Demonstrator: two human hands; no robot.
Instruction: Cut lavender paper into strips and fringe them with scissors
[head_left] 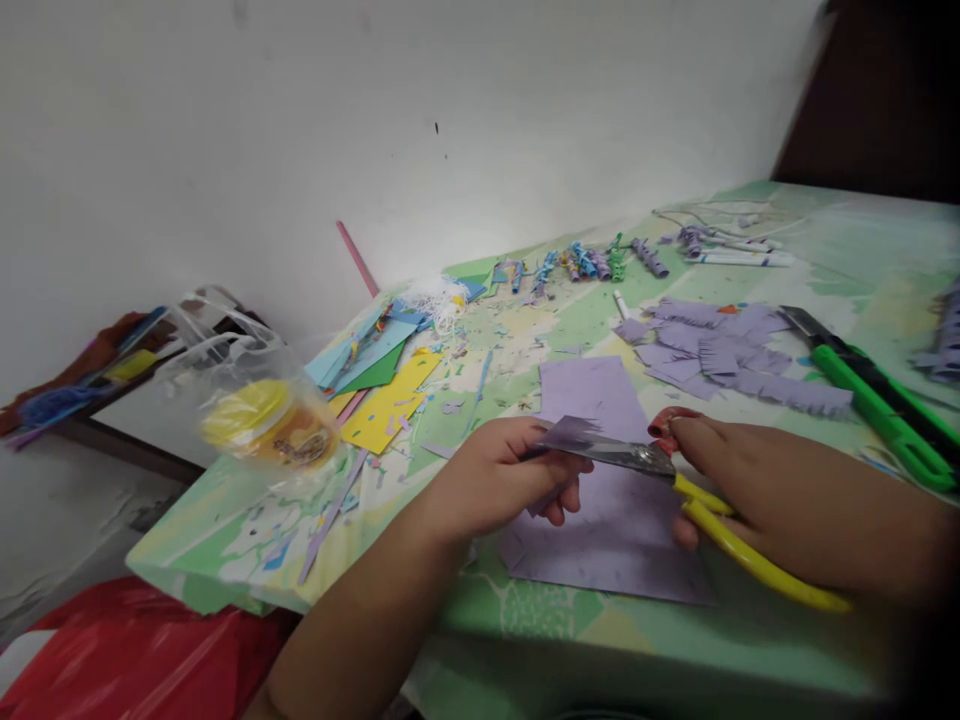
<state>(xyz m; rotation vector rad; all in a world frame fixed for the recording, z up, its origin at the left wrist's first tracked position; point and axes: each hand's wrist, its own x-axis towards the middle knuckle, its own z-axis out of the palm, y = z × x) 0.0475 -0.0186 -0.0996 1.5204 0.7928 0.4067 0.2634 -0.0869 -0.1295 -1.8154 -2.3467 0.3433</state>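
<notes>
My left hand (525, 470) pinches a small purple paper piece (568, 432) with cuts along its upper edge. My right hand (742, 490) grips a pair of scissors (656, 458) with a red loop and a long yellow handle. The scissor blades point left and lie across the paper piece at my left fingers. Below both hands, a large purple paper sheet (600, 540) lies flat on the table. Fringed purple paper strips (720, 345) are heaped just beyond my right hand.
A green box cutter (874, 400) lies at the right. Rolled paper pieces (581, 260) and white markers (739, 258) line the back. Yellow paper (390, 400) and a bagged yellow-lidded cup (274, 425) are at the left. Scraps cover the patterned tablecloth (225, 540).
</notes>
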